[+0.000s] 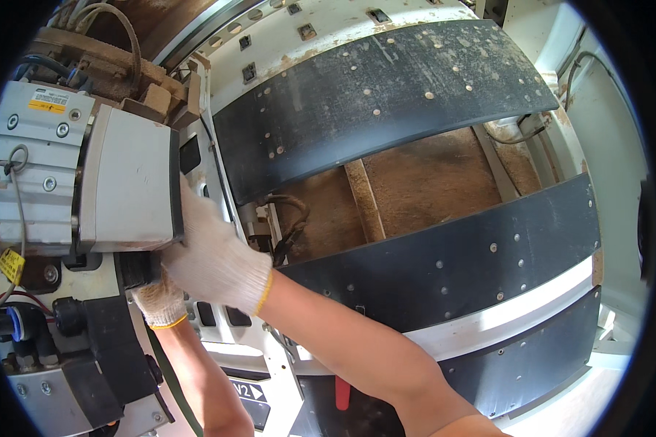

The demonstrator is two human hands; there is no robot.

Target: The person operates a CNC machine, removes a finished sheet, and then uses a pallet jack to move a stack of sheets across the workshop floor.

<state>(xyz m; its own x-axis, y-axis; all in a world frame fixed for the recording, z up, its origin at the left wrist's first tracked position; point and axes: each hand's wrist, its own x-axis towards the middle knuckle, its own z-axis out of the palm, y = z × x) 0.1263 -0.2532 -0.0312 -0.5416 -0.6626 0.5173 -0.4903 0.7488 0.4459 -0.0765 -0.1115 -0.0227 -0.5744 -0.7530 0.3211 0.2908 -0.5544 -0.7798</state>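
Observation:
Both my hands wear white knitted gloves with yellow cuff edges. My right hand [215, 255] lies against the right side of a light grey machine block [127, 178] with a black edge strip. Its fingers go out of sight behind and beneath that block, and its outline is a little blurred. Lower and further left, my left hand [160, 300] reaches under the same block, next to a black square part [137, 269]. The fingers of this hand are hidden too. I cannot make out whether either hand holds anything.
Dark riveted panels [408, 95] curve across the right, above a dusty brown recess [430, 182]. A lower dark panel [452, 266] runs below it. Hoses and a dusty bracket [160, 102] sit at upper left. A red handle [342, 393] hangs near my right forearm.

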